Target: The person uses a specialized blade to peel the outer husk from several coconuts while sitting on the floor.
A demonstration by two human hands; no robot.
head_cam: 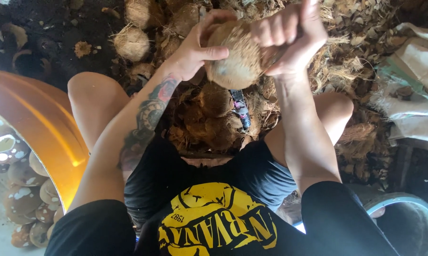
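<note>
The left hand (192,52) cups a husked brown coconut (235,59) from its side, fingers curled over the top, thumb across the front. The right hand (292,35) is a closed fist pressed against the coconut's other side, gripping husk fibre. Directly beneath the grip, between the knees, lies a pile of husk pieces (214,118). 2 more coconuts (131,42) lie beyond the left hand.

One husked coconut (235,54) held up, upper middle of the frame, in two hands: left hand (192,52), right hand (292,35). At least three fibrous coconuts (131,42) on the ground, upper left. One husk pile (211,118) between the knees, pieces too jumbled to count. One orange tub (38,123), left. Roughly eight shelled coconuts (19,199) in water, lower left. One white sack (413,90), right.
</note>
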